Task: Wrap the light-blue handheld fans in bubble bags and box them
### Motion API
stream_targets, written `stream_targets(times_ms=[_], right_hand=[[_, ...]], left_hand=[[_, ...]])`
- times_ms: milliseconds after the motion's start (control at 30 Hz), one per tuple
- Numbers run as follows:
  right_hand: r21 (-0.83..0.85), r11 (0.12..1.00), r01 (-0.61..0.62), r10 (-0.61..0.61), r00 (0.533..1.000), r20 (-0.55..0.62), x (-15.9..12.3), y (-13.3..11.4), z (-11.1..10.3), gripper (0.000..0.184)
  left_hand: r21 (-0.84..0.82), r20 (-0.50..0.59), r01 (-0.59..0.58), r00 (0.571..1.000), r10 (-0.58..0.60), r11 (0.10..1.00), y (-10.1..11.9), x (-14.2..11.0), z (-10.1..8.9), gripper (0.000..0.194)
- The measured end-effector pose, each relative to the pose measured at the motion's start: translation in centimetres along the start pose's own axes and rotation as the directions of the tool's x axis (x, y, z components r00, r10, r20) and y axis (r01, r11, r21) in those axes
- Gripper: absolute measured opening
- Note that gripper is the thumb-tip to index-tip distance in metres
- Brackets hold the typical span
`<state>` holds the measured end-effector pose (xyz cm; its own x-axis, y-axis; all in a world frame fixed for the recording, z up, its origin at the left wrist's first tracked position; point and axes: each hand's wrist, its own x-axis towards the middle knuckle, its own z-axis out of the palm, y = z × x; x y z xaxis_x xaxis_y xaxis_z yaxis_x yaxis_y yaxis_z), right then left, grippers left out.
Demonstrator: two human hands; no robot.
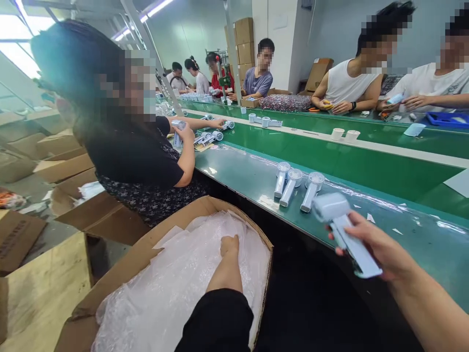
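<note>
My right hand (377,244) grips the handle of a pale blue handheld fan (340,225), held just above the near edge of the green conveyor table (249,171). My left hand (229,245) reaches down into a cardboard box (146,244) and is closed in the clear plastic bags (183,283) that fill it; what the fingers pinch is hidden. Three more pale blue fans (296,187) lie side by side on the table, just left of my right hand.
A seated person in a black top (139,156) works to my left with fans in front of them. Several other people sit across the belt. White cups (344,134) stand on the far belt. Cardboard boxes (62,166) are stacked on the floor at left.
</note>
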<state>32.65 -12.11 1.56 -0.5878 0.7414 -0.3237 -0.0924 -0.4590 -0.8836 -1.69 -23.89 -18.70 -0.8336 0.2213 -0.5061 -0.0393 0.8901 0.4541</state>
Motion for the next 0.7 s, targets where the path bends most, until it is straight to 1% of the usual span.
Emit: stream_targets(times_ms=[33, 67, 133, 167, 233, 333, 400, 467, 500, 533, 567, 600, 633, 667, 700], right_hand=[[0.012, 0.999, -0.053, 0.051, 0.994, 0.094, -0.8, 0.6, 0.4, 0.062], [0.026, 0.994, -0.102, 0.096, 0.978, 0.183, -1.3, 1.3, 0.6, 0.063], [0.051, 0.980, -0.192, 0.165, 0.929, 0.331, -1.6, 2.8, 1.0, 0.058], [0.059, 0.973, -0.225, 0.186, 0.905, 0.384, -1.4, 3.5, 1.3, 0.053], [0.063, 0.964, -0.258, 0.204, 0.871, 0.448, -0.5, 4.8, 2.1, 0.044], [0.046, 0.956, -0.289, 0.231, 0.841, 0.489, 1.6, 6.5, 4.2, 0.038], [0.030, 0.939, -0.343, 0.275, 0.800, 0.534, 2.8, 7.5, 5.8, 0.045], [0.016, 0.910, -0.414, 0.326, 0.739, 0.589, 3.7, 8.4, 7.0, 0.061], [0.005, 0.892, -0.451, 0.351, 0.703, 0.619, 3.9, 8.8, 7.5, 0.068], [-0.006, 0.877, -0.480, 0.371, 0.669, 0.644, 4.0, 9.2, 7.7, 0.070], [-0.018, 0.867, -0.497, 0.383, 0.644, 0.662, 3.9, 9.6, 7.8, 0.068], [-0.034, 0.863, -0.503, 0.393, 0.629, 0.670, 3.8, 9.9, 7.8, 0.062], [-0.055, 0.865, -0.499, 0.404, 0.626, 0.667, 3.5, 10.2, 7.6, 0.057], [-0.078, 0.868, -0.491, 0.419, 0.637, 0.648, 3.2, 10.4, 7.5, 0.052], [-0.105, 0.868, -0.485, 0.439, 0.653, 0.618, 2.9, 10.5, 7.3, 0.051]], left_hand=[[-0.033, 0.019, -0.006, 1.000, 0.006, 0.999, 0.3, -0.4, 0.4, 0.037], [-0.070, 0.038, -0.026, 0.999, 0.029, 0.997, 0.5, -0.8, 0.7, 0.036], [-0.156, 0.066, -0.095, 0.992, 0.107, 0.983, 0.8, -2.1, 0.7, 0.034], [-0.202, 0.075, -0.141, 0.985, 0.158, 0.969, 1.0, -2.9, 0.4, 0.033], [-0.291, 0.082, -0.235, 0.960, 0.269, 0.927, 1.0, -4.8, -0.6, 0.027], [-0.396, 0.081, -0.369, 0.898, 0.432, 0.841, 0.8, -8.4, -2.7, 0.020], [-0.437, 0.083, -0.435, 0.852, 0.517, 0.787, 0.5, -10.9, -4.1, 0.017], [-0.482, 0.123, -0.469, 0.800, 0.588, 0.740, 0.1, -13.2, -5.3, 0.015], [-0.520, 0.158, -0.466, 0.772, 0.616, 0.716, -0.1, -14.0, -5.8, 0.014], [-0.570, 0.182, -0.440, 0.756, 0.629, 0.694, -0.4, -14.7, -6.2, 0.014], [-0.624, 0.189, -0.400, 0.756, 0.626, 0.672, -0.5, -15.1, -6.4, 0.014], [-0.673, 0.180, -0.355, 0.773, 0.609, 0.649, -0.7, -15.4, -6.6, 0.016], [-0.711, 0.155, -0.316, 0.801, 0.578, 0.629, -0.8, -15.6, -6.7, 0.018], [-0.738, 0.120, -0.287, 0.835, 0.537, 0.611, -0.9, -15.7, -6.8, 0.021], [-0.753, 0.084, -0.280, 0.858, 0.508, 0.596, -1.0, -15.8, -6.8, 0.023]])
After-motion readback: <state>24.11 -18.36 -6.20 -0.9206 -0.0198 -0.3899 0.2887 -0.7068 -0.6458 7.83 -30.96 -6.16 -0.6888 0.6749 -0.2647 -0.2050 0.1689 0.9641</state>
